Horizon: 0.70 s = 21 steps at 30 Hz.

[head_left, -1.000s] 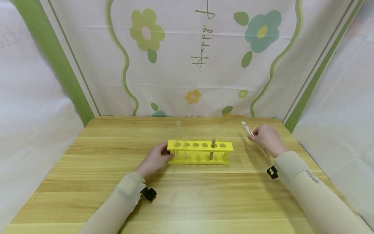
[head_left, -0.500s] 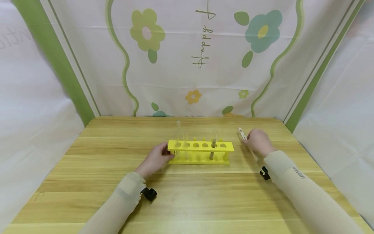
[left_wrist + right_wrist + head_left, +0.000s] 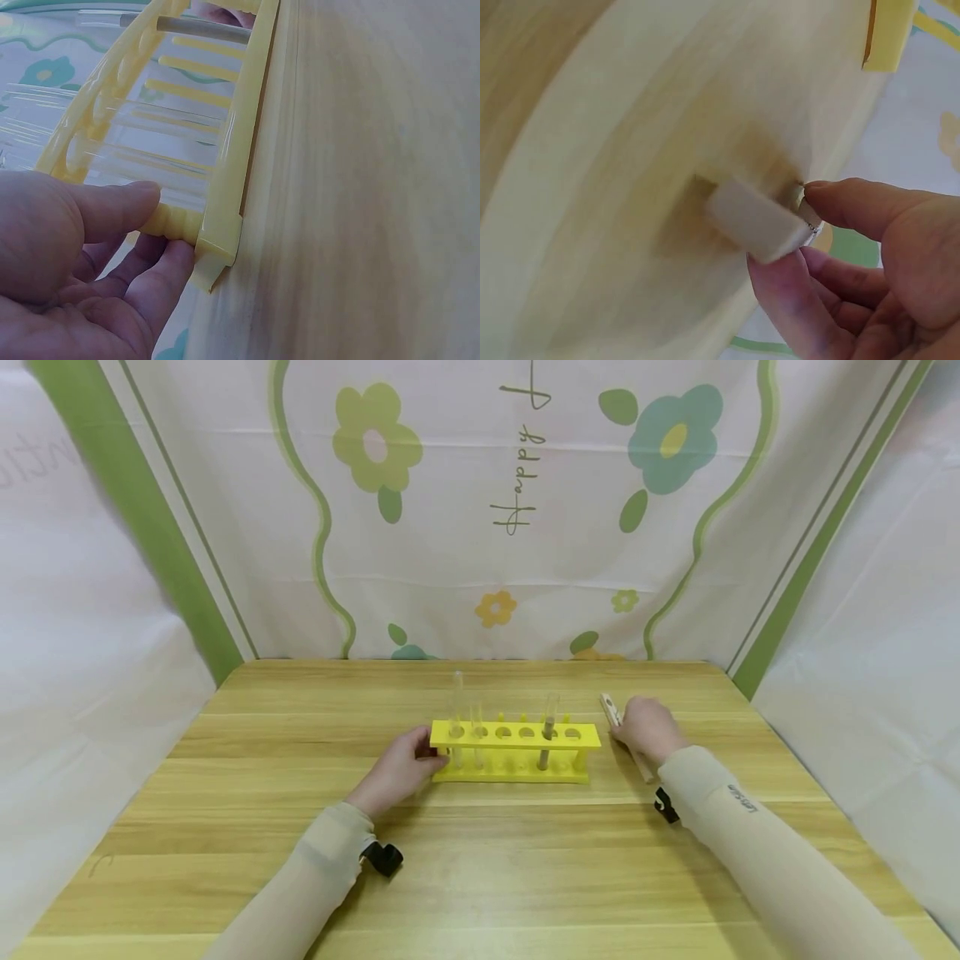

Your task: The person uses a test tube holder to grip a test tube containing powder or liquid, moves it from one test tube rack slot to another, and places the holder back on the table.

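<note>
A yellow test tube rack (image 3: pixel 513 740) stands upright mid-table. My left hand (image 3: pixel 401 767) grips its left end; in the left wrist view, the thumb and fingers (image 3: pixel 120 206) close around the ridged end post (image 3: pixel 176 222). Toward the rack's left end are two clear test tubes (image 3: pixel 457 697), the outer one taller. Nearer the right end stands a test tube with dark grey contents (image 3: pixel 549 728). To the right of the rack, my right hand (image 3: pixel 648 728) pinches a wooden test tube clamp (image 3: pixel 611 708), low over the table. Its pale end (image 3: pixel 754 219) looks blurred in the right wrist view.
The wooden table (image 3: pixel 480 868) extends in front of the rack and to both sides. A white curtain printed with flowers (image 3: pixel 435 560) hangs along the back edge, with more cloth (image 3: pixel 862 610) at the sides. Each wrist wears a black camera (image 3: pixel 383 857).
My right hand has moved left and down toward the table with the test tube clamp, coming closer to the rack. My left hand and the rack have stayed put.
</note>
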Motion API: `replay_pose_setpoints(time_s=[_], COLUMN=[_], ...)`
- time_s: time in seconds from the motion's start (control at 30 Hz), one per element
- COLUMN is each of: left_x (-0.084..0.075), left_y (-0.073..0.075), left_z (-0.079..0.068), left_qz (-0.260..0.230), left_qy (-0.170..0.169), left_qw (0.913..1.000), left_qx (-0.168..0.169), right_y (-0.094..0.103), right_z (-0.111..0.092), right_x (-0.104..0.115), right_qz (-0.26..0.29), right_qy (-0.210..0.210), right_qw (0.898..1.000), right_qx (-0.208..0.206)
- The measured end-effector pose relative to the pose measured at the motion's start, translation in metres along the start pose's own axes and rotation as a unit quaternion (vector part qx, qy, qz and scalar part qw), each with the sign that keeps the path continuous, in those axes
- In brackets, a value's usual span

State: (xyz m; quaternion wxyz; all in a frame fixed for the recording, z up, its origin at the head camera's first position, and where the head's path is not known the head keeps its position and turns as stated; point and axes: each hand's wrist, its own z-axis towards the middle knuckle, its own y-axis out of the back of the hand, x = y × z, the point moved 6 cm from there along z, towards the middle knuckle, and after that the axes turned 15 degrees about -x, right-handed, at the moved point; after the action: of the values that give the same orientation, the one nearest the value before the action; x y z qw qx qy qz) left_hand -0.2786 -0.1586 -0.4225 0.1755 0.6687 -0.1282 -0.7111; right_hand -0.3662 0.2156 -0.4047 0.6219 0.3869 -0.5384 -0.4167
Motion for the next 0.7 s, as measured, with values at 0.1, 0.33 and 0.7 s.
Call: replay_pose_setpoints(time_s=[0.1,0.33,0.7], left_x=[-0.0007,-0.0024,0.0012], left_y=[0.0003,0.0006,0.0003], left_z=[-0.0005,-0.0019,-0.0004], left_qz=[0.0,0.002,-0.008], left_qy=[0.001,-0.001,0.002], left_qw=[1.0,1.0,0.9999], left_qx=[-0.001,0.002,0.006], right_y=[-0.0016,-0.0024,-0.0042], right_z=[0.0003,0.0002,0.0002], right_x=[0.002,0.0046,0.0032], right_qz=[-0.011,-0.012,-0.005], right_qy=[0.006,0.004,-0.011], right_qw=[1.0,1.0,1.0], right_qx=[0.001,0.005,0.012])
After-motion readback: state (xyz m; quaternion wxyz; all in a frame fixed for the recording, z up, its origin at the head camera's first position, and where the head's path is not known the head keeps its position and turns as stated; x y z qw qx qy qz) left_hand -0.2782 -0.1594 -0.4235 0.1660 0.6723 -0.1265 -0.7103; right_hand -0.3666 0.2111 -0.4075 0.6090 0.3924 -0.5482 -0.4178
